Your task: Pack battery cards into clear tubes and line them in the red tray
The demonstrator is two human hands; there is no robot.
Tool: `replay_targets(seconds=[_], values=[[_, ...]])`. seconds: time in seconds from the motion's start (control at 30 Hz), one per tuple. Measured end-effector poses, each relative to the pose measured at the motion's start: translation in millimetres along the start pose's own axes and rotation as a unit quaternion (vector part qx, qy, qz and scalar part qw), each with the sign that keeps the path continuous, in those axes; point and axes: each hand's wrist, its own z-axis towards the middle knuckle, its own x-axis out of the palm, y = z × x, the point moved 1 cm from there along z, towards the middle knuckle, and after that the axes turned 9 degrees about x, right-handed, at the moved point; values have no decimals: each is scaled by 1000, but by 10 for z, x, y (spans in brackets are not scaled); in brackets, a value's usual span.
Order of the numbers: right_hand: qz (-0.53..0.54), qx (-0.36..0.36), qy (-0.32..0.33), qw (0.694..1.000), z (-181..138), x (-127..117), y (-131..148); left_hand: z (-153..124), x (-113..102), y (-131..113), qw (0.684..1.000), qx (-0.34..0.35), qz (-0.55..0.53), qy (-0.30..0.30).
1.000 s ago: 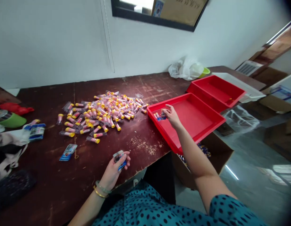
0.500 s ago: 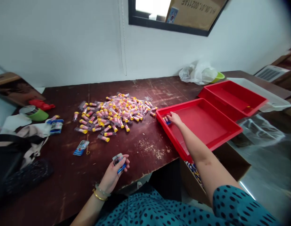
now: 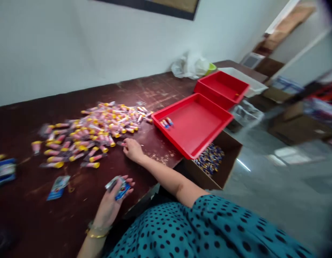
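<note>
On the dark brown tabletop (image 3: 26,215), the right hand (image 3: 132,149) rests beside the heap of little pink-and-yellow tubes (image 3: 96,130) — grip too blurry to tell. The left hand (image 3: 110,202) holds small blue packets (image 3: 119,187) in its grip.

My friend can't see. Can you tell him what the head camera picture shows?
A person's right hand rests at the edge of a pile of little pink and yellow tubes on a dark table, while the left hand holds small packets. A red tray beside it holds a few more tubes.
</note>
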Motion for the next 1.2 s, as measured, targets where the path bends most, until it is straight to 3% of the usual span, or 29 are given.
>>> replay_targets(seconds=[0.1, 0.17, 0.27, 0.43, 0.53, 0.67, 0.9, 1.03, 1.2], values=[[111, 12, -21, 993, -281, -250, -307, 102, -55, 33, 998, -33, 43, -42], [170, 17, 1, 985, -481, -460, -465, 180, -13, 61, 996, -34, 80, -29], [220, 14, 34, 975, -761, -782, -589, 239, 191, 73, 994, -14, 104, 30], [252, -43, 19, 967, -1124, -1139, -561, 181, 588, 84, 993, 23, 88, 80], [270, -74, 60, 958, -1256, -1143, -456, 120, 685, 123, 992, 68, 91, 62], [315, -84, 91, 941, -1299, -1021, -310, 62, 639, 119, 988, 118, 88, 37], [342, -71, 106, 931, -1185, -860, -146, -34, 401, -1, 993, 101, 52, 41], [334, -65, 93, 936, -1163, -838, -79, -49, 316, -36, 991, 111, 59, 50], [346, -68, 124, 927, -1153, -867, -63, -25, 203, -19, 991, 97, 77, 48]])
